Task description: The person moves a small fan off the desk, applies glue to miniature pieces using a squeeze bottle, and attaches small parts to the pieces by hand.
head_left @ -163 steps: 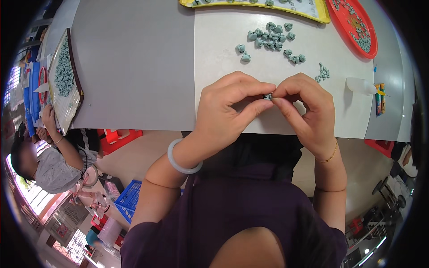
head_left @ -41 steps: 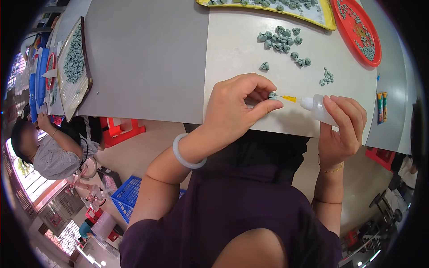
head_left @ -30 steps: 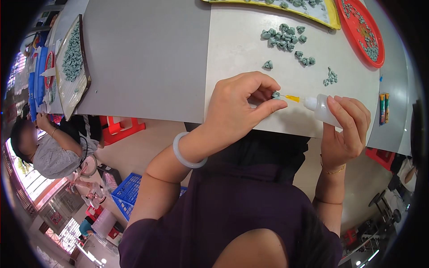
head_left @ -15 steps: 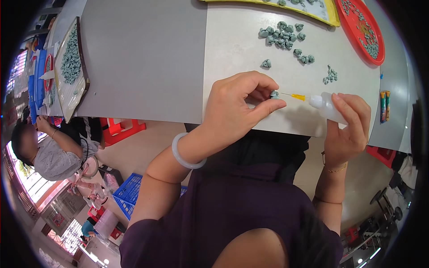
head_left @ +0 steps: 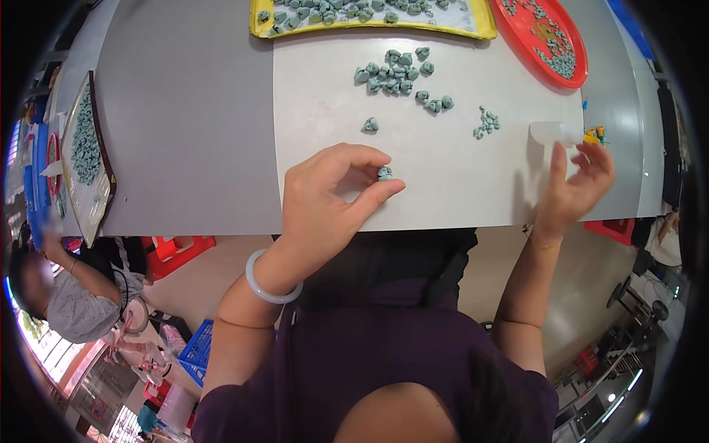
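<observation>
My left hand (head_left: 332,184) pinches a small grey-green molded piece (head_left: 385,173) between thumb and fingertips, just above the pale tabletop. A white squeeze bottle (head_left: 548,133) with a yellow needle tip lies at the right side of the table. Beside it is my right hand (head_left: 574,184), its fingers spread and the palm free; the fingertips are close to the bottle's neck, and I cannot tell whether they touch it. A single similar piece (head_left: 370,125) sits beyond my left hand. Farther off is a loose group of these pieces (head_left: 395,72), with a pile of tiny grey-green bits (head_left: 487,122) to its right.
A yellow-rimmed tray (head_left: 443,34) of pieces stands at the far edge of view. Next to it is a red oval tray (head_left: 582,74) with small bits. Another tray (head_left: 103,177) lies far left, near a seated person (head_left: 81,299). A blue crate (head_left: 196,353) stands on the floor.
The bottle has gone from my right hand's grip beside the piece to the table at the right, and that hand has opened. My left hand still pinches the piece. The view has shifted.
</observation>
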Available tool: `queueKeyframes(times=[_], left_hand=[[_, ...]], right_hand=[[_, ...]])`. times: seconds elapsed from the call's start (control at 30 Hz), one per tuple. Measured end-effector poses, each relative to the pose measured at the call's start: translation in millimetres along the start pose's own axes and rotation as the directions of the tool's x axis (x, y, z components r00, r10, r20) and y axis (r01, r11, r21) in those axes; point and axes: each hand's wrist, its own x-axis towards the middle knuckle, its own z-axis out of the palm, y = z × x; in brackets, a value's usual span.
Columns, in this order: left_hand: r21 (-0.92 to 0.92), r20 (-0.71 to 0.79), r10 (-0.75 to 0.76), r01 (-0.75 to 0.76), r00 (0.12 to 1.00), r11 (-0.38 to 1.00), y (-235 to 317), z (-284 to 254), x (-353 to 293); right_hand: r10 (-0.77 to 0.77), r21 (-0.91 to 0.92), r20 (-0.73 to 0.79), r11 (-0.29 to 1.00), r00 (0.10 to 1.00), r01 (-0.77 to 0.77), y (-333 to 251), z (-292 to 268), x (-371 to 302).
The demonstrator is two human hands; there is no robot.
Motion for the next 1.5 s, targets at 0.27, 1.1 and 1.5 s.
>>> queueKeyframes(times=[0.27,1.1,1.5], left_hand=[[0.006,-0.002,0.034,-0.034,0.999,0.999,-2.3,-1.0,-0.9],[-0.028,0.018,0.034,-0.034,0.999,0.999,0.0,-3.0,1.1],[-0.014,0.03,0.082,-0.081,0.996,0.997,-0.1,-5.4,1.9]], right_hand=[[-0.147,-0.16,0.496,0.953,0.856,0.256,-48.1,34.4,23.7],[-0.009,0.054,0.65,0.998,0.76,-0.034,-80.9,38.6,-8.2],[-0.089,-0.05,0.681,0.984,0.726,0.168,-91.5,46.9,-7.7]])
